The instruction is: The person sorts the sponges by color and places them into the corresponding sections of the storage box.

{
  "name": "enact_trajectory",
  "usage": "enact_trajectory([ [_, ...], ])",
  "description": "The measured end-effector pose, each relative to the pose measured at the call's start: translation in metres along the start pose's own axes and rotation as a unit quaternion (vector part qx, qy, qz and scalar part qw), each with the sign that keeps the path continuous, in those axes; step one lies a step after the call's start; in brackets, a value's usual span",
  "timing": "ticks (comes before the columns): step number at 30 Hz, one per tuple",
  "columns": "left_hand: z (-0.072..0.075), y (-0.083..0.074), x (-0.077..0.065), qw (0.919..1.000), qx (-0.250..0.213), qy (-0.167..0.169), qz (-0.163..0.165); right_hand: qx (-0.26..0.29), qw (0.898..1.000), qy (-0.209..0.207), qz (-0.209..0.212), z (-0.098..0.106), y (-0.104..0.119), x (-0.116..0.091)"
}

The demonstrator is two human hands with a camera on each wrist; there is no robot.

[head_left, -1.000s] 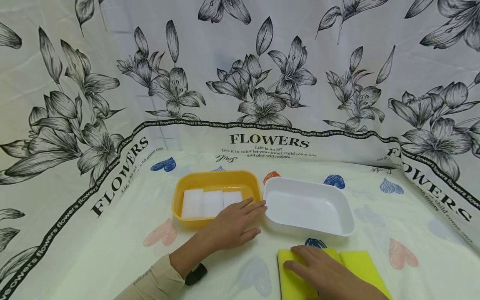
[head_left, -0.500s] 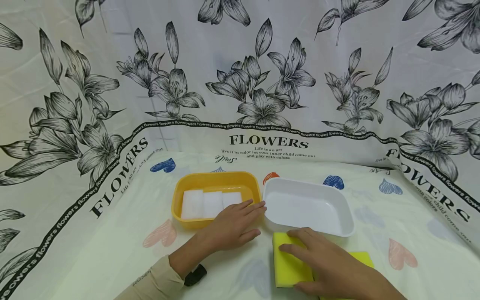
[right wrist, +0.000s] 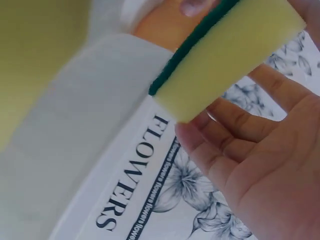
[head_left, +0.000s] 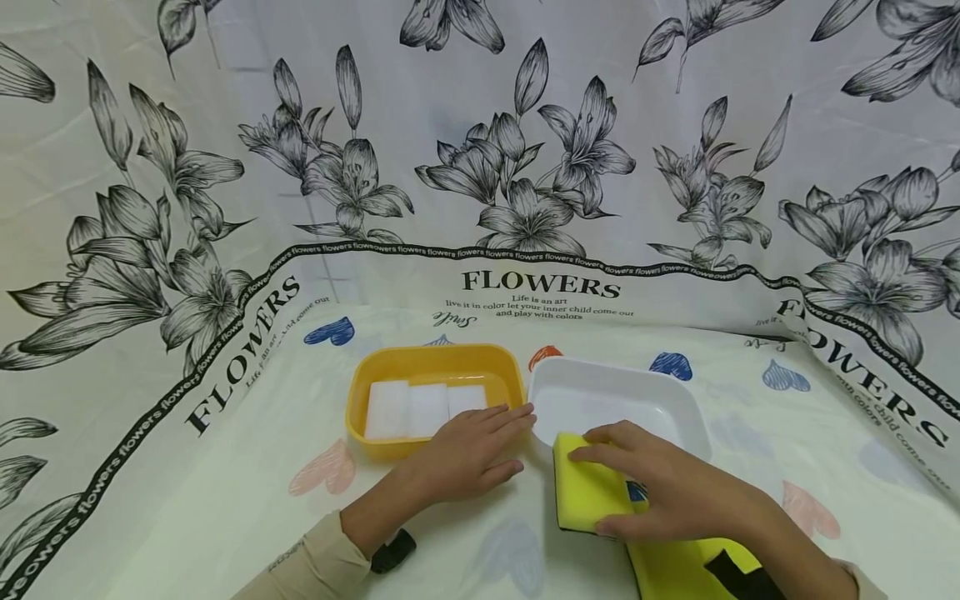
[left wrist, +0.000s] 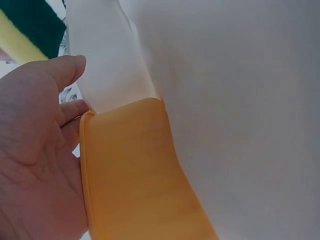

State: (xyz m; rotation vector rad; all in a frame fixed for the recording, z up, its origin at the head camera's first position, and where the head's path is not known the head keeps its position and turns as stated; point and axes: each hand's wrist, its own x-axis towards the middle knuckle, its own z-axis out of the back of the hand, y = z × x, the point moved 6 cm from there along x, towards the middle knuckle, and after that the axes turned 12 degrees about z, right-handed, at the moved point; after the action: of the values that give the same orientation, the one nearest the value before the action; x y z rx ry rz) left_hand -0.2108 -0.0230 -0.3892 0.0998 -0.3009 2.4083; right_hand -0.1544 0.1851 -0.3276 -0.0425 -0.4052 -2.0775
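My right hand (head_left: 652, 483) grips a yellow sponge (head_left: 588, 487) by its edges, thumb on the near side and fingers on the far side. In the right wrist view the sponge (right wrist: 230, 60) shows a dark green scouring layer on its underside. It hangs at the near left edge of the white tub (head_left: 637, 400), overlapping its rim. My left hand (head_left: 472, 454) lies with straight fingers along the near right rim of the yellow tub (head_left: 360, 383), fingertips at the white tub's corner. White foam blocks (head_left: 386, 408) lie side by side in the yellow tub.
More yellow sponges (head_left: 667, 567) lie on the table under my right forearm, partly hidden. A black strap (head_left: 393, 550) sits by my left wrist. The heart-patterned cloth (head_left: 217, 517) covers the table, and flower-printed curtains (head_left: 450, 200) stand behind and at both sides.
My right hand has lifted one sponge from the others and carried it up and forward to the white tub. The left hand has stayed in place.
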Motion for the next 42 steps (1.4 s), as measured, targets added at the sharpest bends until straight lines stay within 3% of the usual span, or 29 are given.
enact_trajectory([
  [5, 0.000, 0.000, 0.000, 1.0000, -0.003, -0.001, -0.001, -0.018, 1.000, -0.007, -0.013, 0.008, -0.004, 0.006],
  [16, 0.000, 0.000, 0.001, 1.0000, -0.002, 0.000, -0.003, -0.009, 0.998, 0.047, -0.027, 0.004, -0.013, 0.018],
  [32, 0.001, -0.001, 0.000, 0.9999, -0.001, -0.004, -0.012, 0.002, 1.000, 0.006, -0.015, 0.000, -0.026, 0.025],
  [42, 0.000, 0.000, 0.000, 1.0000, -0.001, 0.001, -0.007, 0.075, 0.996, 0.006, -0.045, -0.002, -0.043, 0.026],
])
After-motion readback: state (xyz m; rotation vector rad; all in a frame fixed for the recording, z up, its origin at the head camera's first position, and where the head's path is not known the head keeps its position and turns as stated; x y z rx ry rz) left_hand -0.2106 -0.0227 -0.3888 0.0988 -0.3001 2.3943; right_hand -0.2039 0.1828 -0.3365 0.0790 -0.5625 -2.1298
